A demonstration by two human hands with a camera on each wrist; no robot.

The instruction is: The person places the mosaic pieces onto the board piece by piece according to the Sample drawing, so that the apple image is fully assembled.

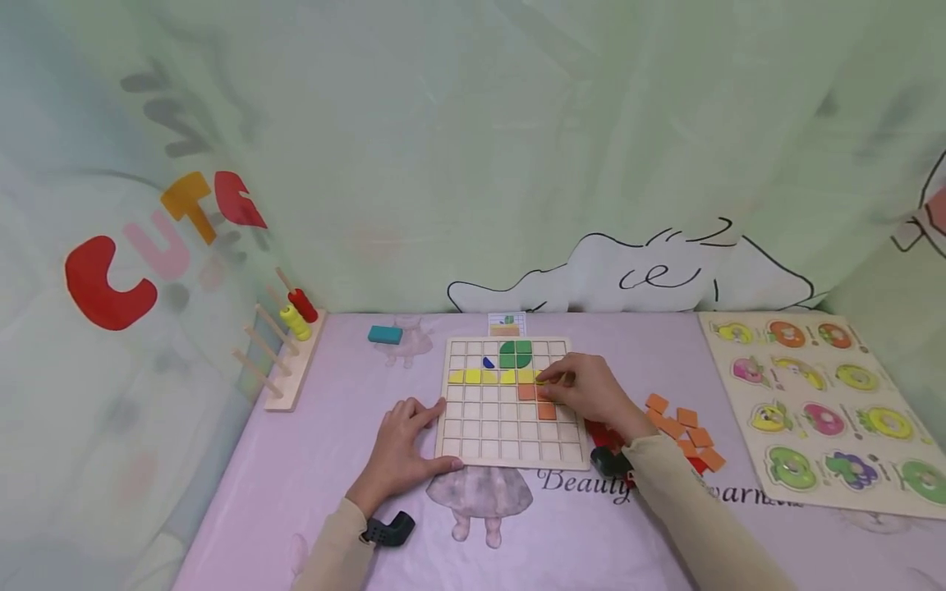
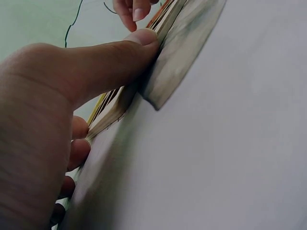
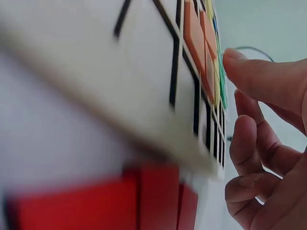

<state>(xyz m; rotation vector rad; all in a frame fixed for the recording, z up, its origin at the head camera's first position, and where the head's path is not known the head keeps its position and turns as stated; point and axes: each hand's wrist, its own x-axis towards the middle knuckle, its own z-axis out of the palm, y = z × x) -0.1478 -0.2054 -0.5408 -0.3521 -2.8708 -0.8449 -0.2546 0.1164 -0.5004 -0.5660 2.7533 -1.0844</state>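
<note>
A square wooden grid board (image 1: 482, 428) lies before me, with a row of yellow pieces (image 1: 470, 376), several orange squares (image 1: 545, 411), green pieces (image 1: 515, 355) and a small blue piece (image 1: 488, 362) in its cells. At its near left corner my left hand (image 1: 399, 443) touches two edges, thumb (image 2: 115, 62) stretched along the front one. Over the board's right side, my right hand (image 1: 587, 392) has its fingertips at the end of the yellow row, its fingers loosely bent. No piece shows between thumb (image 3: 259, 76) and fingers in the right wrist view.
Loose orange squares (image 1: 686, 417) and red pieces (image 1: 602, 433) lie right of the board. A fruit puzzle board (image 1: 754, 443) is farther right. At left stand a peg rack (image 1: 284, 394) and a teal block (image 1: 385, 335). A small pattern card (image 1: 507, 323) sits behind the board.
</note>
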